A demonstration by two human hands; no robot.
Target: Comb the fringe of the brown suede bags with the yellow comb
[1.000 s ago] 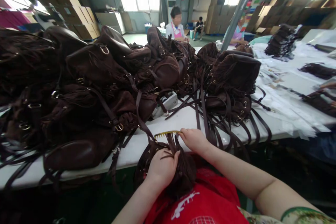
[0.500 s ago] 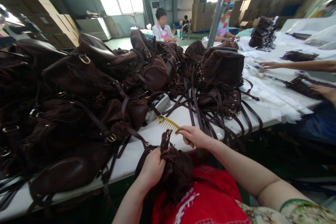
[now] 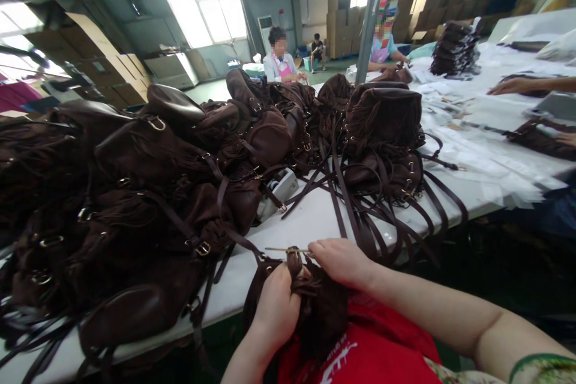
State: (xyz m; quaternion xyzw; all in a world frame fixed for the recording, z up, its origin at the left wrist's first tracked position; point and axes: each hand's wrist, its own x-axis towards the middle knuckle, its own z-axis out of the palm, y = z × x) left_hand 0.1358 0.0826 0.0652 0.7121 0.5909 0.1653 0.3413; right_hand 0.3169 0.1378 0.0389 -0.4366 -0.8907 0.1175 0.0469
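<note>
My left hand is closed around a bunch of dark brown fringe that belongs to a fringed bag. The bag rests against my red apron, partly over the table edge. In my right hand is a yellow comb, gripped at its right end. Seen edge-on, it looks like a thin line lying across the upper end of the fringe; its teeth are hidden from this angle.
Brown bags are heaped along the left and middle of the white table. Straps trail toward the front edge. A white device sits among them. On the right, a co-worker's hand is over white sheets.
The comb has come down from above the fringe onto it and turned edge-on. My right hand has moved lower and nearer my left hand. The view has shifted slightly.
</note>
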